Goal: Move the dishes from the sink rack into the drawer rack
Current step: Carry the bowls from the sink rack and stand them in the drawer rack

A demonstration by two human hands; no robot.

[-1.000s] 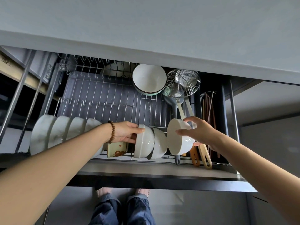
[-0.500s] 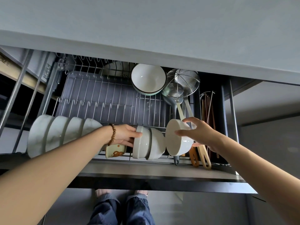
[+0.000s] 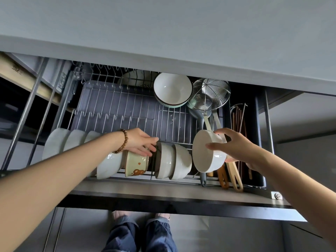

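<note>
The pulled-out drawer rack (image 3: 127, 113) holds a front row of bowls standing on edge: several white ones at the left (image 3: 60, 142), a cream bowl with a bear print (image 3: 136, 164), then two white bowls (image 3: 167, 160) nested side by side. My left hand (image 3: 140, 142) reaches over the cream bowl, its straight fingers touching the rim of the nearer of the two white bowls. My right hand (image 3: 234, 150) grips another white bowl (image 3: 207, 151), tilted on edge, just right of that pair and above the rack's front wires.
At the back of the rack sit a large white bowl (image 3: 172, 88), a plate (image 3: 134, 79) and a wire skimmer (image 3: 209, 91). Wooden utensils (image 3: 234, 175) and chopsticks (image 3: 238, 120) fill the right side. The countertop edge (image 3: 163, 42) overhangs the drawer.
My left hand has loosened from the white bowl's rim and now lies flatter over the cream bowl. My right hand and its bowl have barely shifted.
</note>
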